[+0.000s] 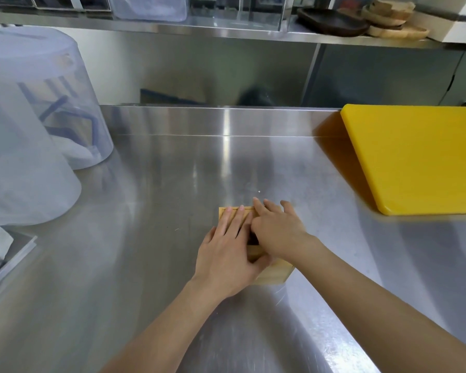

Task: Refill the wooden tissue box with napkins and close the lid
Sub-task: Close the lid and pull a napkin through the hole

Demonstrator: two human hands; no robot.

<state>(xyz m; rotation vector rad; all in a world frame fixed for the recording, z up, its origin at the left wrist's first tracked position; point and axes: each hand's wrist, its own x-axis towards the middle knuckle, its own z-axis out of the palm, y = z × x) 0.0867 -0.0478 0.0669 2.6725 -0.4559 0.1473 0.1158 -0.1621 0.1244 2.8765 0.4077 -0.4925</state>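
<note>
A light wooden tissue box [276, 274] stands on the steel counter, near the front middle. Both my hands lie flat on its top. My left hand [227, 251] covers the left part of the lid, fingers stretched forward, thumb hooked at the near edge. My right hand [277, 232] rests on the right part, fingers spread and reaching the far edge. A dark slot shows between the two hands. The napkins are hidden from view; I cannot tell what is inside the box.
A thick yellow cutting board [420, 157] lies at the right. Two large translucent plastic tubs [24, 146] stand upside down at the left. A tray edge [11, 254] sits at the far left. A shelf above holds wooden plates [393, 20] and clear containers.
</note>
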